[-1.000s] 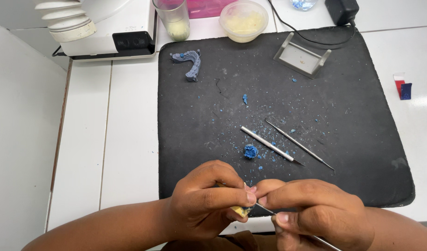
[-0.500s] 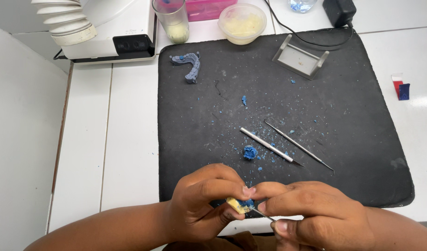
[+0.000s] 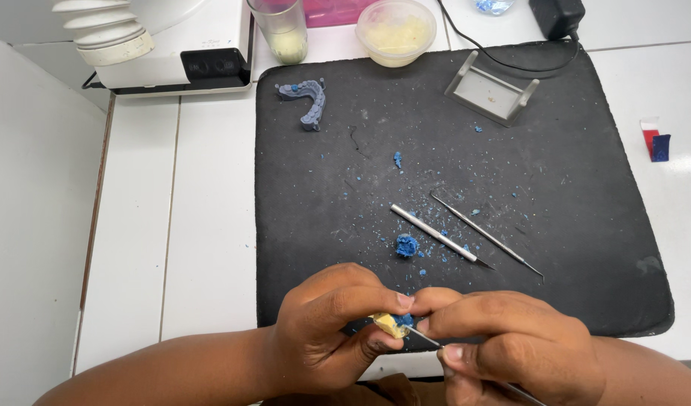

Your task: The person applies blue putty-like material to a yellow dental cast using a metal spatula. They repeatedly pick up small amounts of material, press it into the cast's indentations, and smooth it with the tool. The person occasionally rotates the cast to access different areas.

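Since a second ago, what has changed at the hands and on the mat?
The left hand has turned the small yellow piece with blue wax into view between its fingertips. The right hand still holds the thin metal tool, its tip now at that piece. The two metal instruments, blue lump and grey dental model stayed put.

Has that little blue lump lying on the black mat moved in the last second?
No. The blue lump still lies just left of the thicker metal tool on the black mat, as before.
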